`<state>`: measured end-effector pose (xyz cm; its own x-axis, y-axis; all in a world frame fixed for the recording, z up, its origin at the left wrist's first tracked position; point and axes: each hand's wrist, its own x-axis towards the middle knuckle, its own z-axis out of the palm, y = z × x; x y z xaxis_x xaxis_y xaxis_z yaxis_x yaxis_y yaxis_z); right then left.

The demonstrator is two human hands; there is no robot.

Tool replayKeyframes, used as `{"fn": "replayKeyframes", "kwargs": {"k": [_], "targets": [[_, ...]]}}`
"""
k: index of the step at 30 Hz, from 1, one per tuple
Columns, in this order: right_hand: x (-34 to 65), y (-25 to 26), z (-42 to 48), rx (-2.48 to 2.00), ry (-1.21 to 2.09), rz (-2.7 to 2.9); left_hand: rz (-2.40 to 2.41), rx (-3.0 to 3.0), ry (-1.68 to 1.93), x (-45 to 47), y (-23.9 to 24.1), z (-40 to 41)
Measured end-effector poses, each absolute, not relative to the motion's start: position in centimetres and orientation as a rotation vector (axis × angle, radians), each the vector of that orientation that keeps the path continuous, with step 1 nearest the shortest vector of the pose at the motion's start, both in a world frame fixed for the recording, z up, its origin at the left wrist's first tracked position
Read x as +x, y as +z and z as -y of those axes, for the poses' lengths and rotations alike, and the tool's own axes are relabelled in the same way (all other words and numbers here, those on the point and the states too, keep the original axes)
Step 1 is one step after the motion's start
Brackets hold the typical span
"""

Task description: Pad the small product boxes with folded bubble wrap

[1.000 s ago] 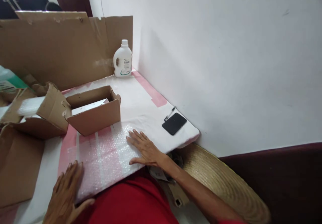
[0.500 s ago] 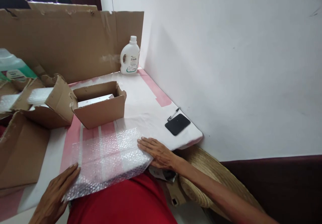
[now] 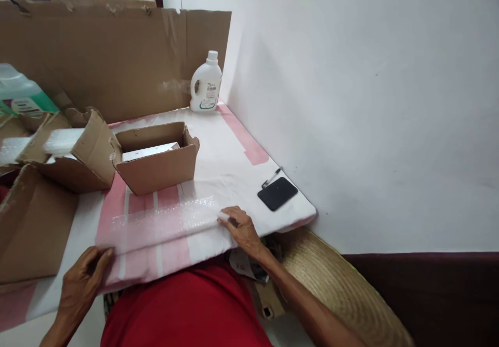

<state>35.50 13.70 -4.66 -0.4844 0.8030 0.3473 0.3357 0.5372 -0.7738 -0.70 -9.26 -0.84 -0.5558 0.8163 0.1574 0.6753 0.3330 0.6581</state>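
Note:
A sheet of clear bubble wrap (image 3: 167, 222) lies on the near part of the table, its near edge folded over in a straight crease. My right hand (image 3: 242, 230) pinches the right end of that fold between thumb and fingers. At the left end, my left hand (image 3: 83, 279) has its thumb and fingers curled closed on the fold; the exact grip is partly hidden. Just beyond the wrap stands an open cardboard box (image 3: 158, 170) with a flat white box (image 3: 150, 152) inside.
A black phone (image 3: 277, 193) and a pen (image 3: 272, 178) lie near the right edge. At the back stands a white bottle (image 3: 206, 84) before a cardboard panel (image 3: 117, 66). On the left are more cardboard boxes (image 3: 95, 154) and a bottle of green liquid (image 3: 27, 97). The white wall (image 3: 351, 113) borders the right.
The near edge of the bubble wrap has been lifted from the table's front edge and folded away from me. Both hands have gone from lying flat to gripping its ends.

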Motion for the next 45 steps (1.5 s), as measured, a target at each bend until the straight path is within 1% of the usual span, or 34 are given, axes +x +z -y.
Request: {"fn": "replayKeyframes", "kwargs": {"k": [2, 6, 11, 18, 21, 24, 25, 27, 29, 32, 34, 38, 42, 45], "targets": [[34.5, -4.8, -12.7, -1.065, 0.714, 2.003, -2.459, 1.269, 1.062, 0.1, -0.7, 8.7], [33.1, -4.8, -11.4, -1.172, 0.533, 1.940, -2.599, 1.152, 1.061, 1.1, -0.8, 7.5], [32.5, -4.8, -10.9, -1.225, 0.477, 1.908, -2.745, 1.084, 0.898, 1.4, -1.5, 6.6], [32.8, -4.6, -10.9, -1.240, 0.413, 1.821, -2.827, 1.291, 0.969, 2.4, -1.1, 7.0], [32.3, -3.2, -9.7, -1.233, 0.347, 1.773, -2.921, 1.417, 1.059, 3.5, -0.4, 7.1], [29.1, -1.1, -7.6, -1.024, 0.344, 1.884, -2.834, 1.753, 1.140, 4.8, -0.8, 5.7], [27.5, -0.5, -6.9, -0.913, 0.371, 1.965, -2.747, 1.877, 1.108, 5.2, -1.2, 5.0], [23.8, 0.4, -5.9, -0.681, 0.399, 2.164, -2.566, 2.069, 0.930, 5.6, -2.4, 3.4], [20.5, 0.7, -5.6, -0.608, 0.429, 2.383, -2.475, 2.130, 0.697, 5.7, -3.8, 2.1], [17.9, -0.3, -6.0, -0.608, 0.463, 2.571, -2.531, 2.024, 0.461, 5.5, -5.2, 1.3], [17.9, -1.6, -6.5, -0.641, 0.468, 2.583, -2.565, 1.970, 0.393, 5.5, -5.3, 1.3], [20.4, -3.7, -7.5, -0.782, 0.451, 2.560, -2.569, 1.939, 0.398, 6.5, -3.8, 1.3], [24.7, -4.5, -9.1, -0.978, 0.415, 2.551, -2.596, 1.903, 0.463, 7.0, -2.4, 1.2], [28.2, -4.7, -10.1, -1.146, 0.381, 2.515, -2.621, 1.850, 0.456, 6.2, -2.2, 2.0]]}}
